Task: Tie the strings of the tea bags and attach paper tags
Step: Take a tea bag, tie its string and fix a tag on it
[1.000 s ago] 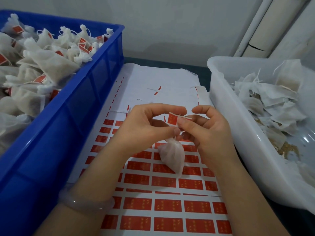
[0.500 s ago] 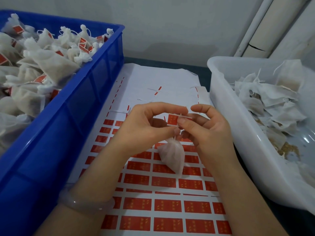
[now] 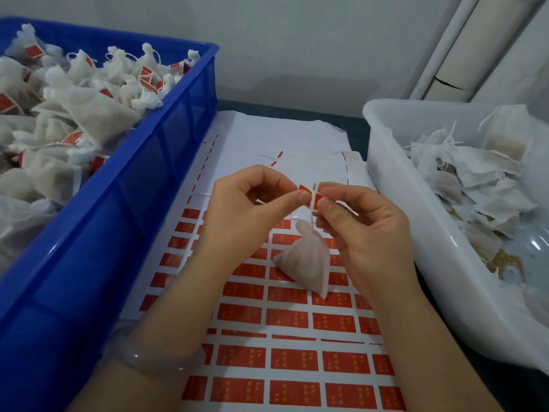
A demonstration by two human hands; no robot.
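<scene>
Step in hand: attaching the tag. The neck of this bag looks already gathered and tied, so I judge the tying to be done.
Tea bag [image 3: 306,260]: hangs in the centre of the frame, below both hands and above the tag sheet [image 3: 297,361].
String [image 3: 311,218]: rises from the neck of the bag and crosses the red paper tag [image 3: 309,196].
Left hand [image 3: 252,209]: its fingers [image 3: 292,200] are narrow; thumb and forefinger pinch the left edge of the tag.
Right hand [image 3: 365,230]: its fingers [image 3: 335,190] pinch the right side of the tag, together with the string.
Blue crate [image 3: 118,203]: at the left of the frame, full of bags that carry red tags.
White tub [image 3: 416,233]: at the right of the frame, holding flat bags with loose strings and no tags.
Next move: the tag probably has to be closed over the string and pressed flat, with its edges meeting evenly. The string should stay in the middle of the tag, or it may slip out. After that the bag belongs, I think, in the blue crate.
</scene>
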